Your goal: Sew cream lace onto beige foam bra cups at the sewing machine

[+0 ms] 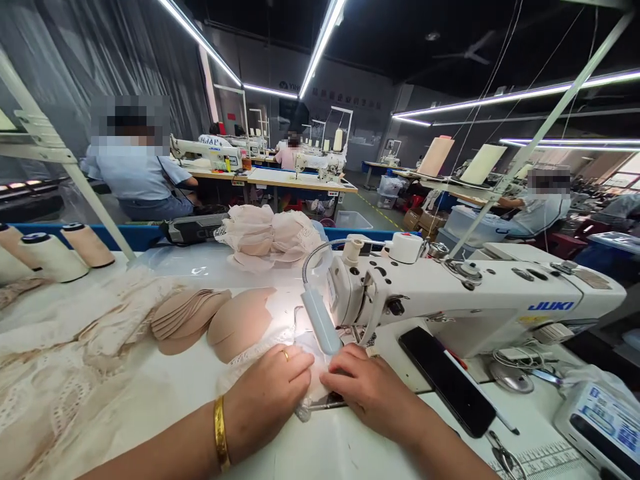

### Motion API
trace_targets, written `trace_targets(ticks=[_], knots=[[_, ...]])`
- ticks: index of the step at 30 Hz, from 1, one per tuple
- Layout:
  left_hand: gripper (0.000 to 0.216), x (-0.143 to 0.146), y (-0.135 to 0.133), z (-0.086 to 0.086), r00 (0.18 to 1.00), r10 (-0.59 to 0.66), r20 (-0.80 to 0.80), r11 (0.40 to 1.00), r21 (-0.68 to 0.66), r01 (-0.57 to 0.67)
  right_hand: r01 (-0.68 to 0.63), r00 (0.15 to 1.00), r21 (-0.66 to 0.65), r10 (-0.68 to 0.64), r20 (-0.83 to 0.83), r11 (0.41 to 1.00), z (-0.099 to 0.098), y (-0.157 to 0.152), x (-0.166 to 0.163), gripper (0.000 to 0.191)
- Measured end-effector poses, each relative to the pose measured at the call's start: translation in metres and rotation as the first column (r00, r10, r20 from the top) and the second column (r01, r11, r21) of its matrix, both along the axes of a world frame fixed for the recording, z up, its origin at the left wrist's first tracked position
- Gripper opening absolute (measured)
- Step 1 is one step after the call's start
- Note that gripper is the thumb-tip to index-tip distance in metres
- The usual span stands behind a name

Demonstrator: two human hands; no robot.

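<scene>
Head view: at the lower centre of the frame, the left hand [273, 395] and right hand [367, 383] have bent fingers on the pale fabric [316, 385] between them; whether either pinches it, I cannot tell. Just above is a grey lamp [320, 323], beside the white sewing machine [480, 283] at right. Beige pieces [239, 321] lie left of centre, a black phone [447, 380] lower right.

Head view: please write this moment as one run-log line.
left hand: on pale fabric | right hand: on same fabric | gooseneck lamp: above fabric | beige pieces: left of sewing machine | phone: screen dark
</scene>
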State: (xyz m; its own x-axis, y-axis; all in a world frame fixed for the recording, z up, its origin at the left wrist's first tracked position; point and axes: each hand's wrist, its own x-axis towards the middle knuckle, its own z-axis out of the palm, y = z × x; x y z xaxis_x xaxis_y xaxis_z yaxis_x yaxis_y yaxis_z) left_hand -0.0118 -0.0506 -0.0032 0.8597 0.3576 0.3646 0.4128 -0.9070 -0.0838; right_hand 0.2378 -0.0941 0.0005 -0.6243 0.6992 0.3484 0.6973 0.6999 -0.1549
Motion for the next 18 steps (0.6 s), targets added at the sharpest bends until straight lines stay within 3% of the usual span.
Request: trace_targets(ticks=[18], knots=[[0.017,0.0021,0.0016,-0.0005,0.997,-0.054,0.051,0.998,-0.031,0.055,-0.037,0.998,-0.080,0.033,-0.060,0.996,0.0075,-0.0030,0.0008,0.034]])
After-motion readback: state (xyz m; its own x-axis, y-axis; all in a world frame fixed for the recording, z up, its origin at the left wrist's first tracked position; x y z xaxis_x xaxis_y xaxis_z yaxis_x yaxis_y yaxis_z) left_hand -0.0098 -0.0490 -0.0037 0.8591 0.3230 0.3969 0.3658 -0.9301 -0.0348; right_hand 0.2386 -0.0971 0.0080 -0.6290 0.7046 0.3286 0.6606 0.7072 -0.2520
